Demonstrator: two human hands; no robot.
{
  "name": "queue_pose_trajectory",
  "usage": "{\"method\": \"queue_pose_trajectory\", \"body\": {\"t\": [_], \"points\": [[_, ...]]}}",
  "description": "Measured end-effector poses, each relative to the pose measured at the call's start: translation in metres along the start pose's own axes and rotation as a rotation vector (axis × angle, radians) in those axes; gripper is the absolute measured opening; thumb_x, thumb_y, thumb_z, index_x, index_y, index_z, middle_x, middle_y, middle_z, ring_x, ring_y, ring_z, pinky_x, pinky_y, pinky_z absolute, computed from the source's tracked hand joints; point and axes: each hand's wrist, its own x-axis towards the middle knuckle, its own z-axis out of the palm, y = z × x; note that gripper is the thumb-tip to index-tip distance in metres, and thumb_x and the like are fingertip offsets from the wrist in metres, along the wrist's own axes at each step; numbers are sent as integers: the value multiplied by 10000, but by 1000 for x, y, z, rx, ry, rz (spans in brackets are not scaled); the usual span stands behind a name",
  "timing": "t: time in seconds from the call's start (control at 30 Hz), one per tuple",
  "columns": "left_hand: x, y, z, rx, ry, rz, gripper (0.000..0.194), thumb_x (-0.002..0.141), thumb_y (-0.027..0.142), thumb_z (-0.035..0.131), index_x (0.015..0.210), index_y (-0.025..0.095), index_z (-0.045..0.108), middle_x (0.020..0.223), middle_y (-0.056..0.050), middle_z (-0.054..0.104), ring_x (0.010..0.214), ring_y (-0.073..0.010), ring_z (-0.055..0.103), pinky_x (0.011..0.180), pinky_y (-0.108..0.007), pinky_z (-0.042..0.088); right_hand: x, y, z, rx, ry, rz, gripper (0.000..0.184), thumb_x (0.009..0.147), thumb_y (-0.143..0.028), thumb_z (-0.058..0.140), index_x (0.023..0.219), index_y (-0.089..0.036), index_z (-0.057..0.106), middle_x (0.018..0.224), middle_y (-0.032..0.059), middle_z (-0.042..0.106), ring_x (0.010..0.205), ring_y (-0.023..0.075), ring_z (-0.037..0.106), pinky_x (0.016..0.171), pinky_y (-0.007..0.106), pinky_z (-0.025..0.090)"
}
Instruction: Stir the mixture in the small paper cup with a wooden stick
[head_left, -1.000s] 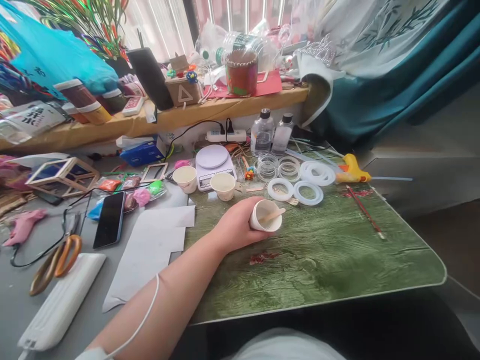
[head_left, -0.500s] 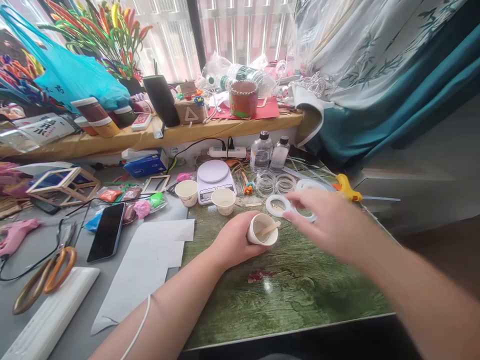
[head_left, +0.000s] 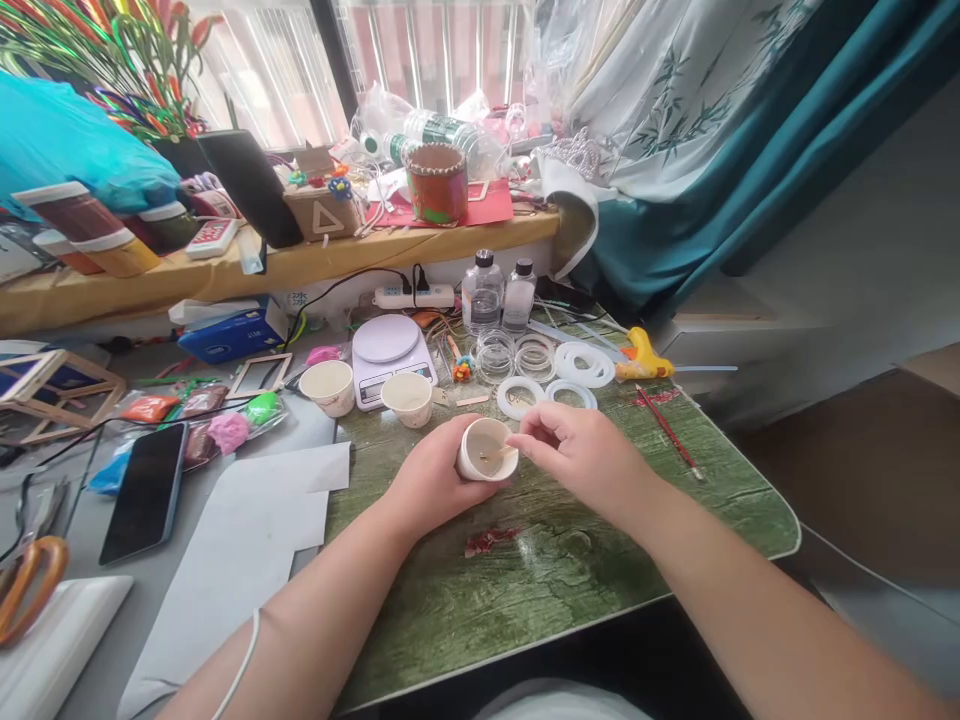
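My left hand [head_left: 442, 465] is wrapped round a white paper cup [head_left: 469, 462], tilted a little, with clear liquid at its bottom. A flat wooden stick [head_left: 504, 452] leans inside the cup. Its upper end is pinched between the thumb and forefinger of my right hand [head_left: 570, 448]. Behind the cup, two more paper cups [head_left: 407, 400] stand by a white kitchen scale [head_left: 386, 345]. Several white ring-shaped silicone moulds [head_left: 583, 364] lie just beyond my right hand, with clear ring-like pieces [head_left: 495, 356] next to them.
Two clear bottles with black caps [head_left: 482, 295] stand at the back. A yellow glue gun [head_left: 643, 355] and a red pencil [head_left: 670, 432] lie on the right. To the left are white paper [head_left: 225, 540], a phone [head_left: 146, 490] and scissors [head_left: 34, 580].
My right hand has come left and down to the cup and now grips the stick. The stick has shifted within the cup. The view has turned right, and the pencil has come into sight.
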Motion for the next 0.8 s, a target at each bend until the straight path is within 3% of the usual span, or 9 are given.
{"method": "queue_pose_trajectory", "body": {"t": [0.17,0.3,0.4,0.5,0.63,0.73,0.8], "points": [[0,0,1,-9,-6,17,562,790,390,856,1268,250,595,1240,-64,737,1095,-277,715,924,-386,563,-8,1,6,240,-42,6,126,939,-354,705,961,-239,753,915,4,772,819,183,688,717,285,503],[0,0,1,-15,-4,18,557,800,388,847,1282,254,601,1256,-61,734,1114,-272,714,932,-373,560,-9,3,6,156,6,-30,133,941,-309,711,1025,-254,797,993,14,789,846,189,704,721,293,517],[-1,0,1,-19,-5,20,539,805,383,842,1276,261,612,1242,-55,741,1099,-266,720,926,-366,559,-5,1,5,99,-21,-132,151,960,-219,676,1053,-239,793,1017,21,787,878,180,705,775,295,520],[-1,-2,2,-15,2,27,545,802,356,839,1286,259,607,1250,-59,738,1107,-268,715,932,-368,558,1,-1,6,4,-26,-299,139,991,-186,635,982,-202,772,958,39,766,912,191,679,834,313,492],[-2,-2,0,-2,9,50,500,818,339,815,1267,255,613,1243,-63,732,1100,-264,707,933,-374,557,9,-2,10,-192,-4,-468,257,1040,-233,555,816,-171,664,810,47,656,789,188,568,749,319,410],[-2,-2,-2,2,8,56,464,817,317,805,1238,250,624,1215,-62,736,1074,-259,706,898,-365,561,13,-3,9,-278,34,-511,307,1043,-222,496,741,-187,537,756,24,568,729,169,473,701,311,340],[-2,-1,-2,10,18,57,457,805,301,812,1224,258,633,1198,-52,740,1062,-256,707,900,-363,558,13,-4,8,-297,88,-462,321,1029,-216,493,710,-198,455,717,5,514,698,160,423,668,310,294]]}}
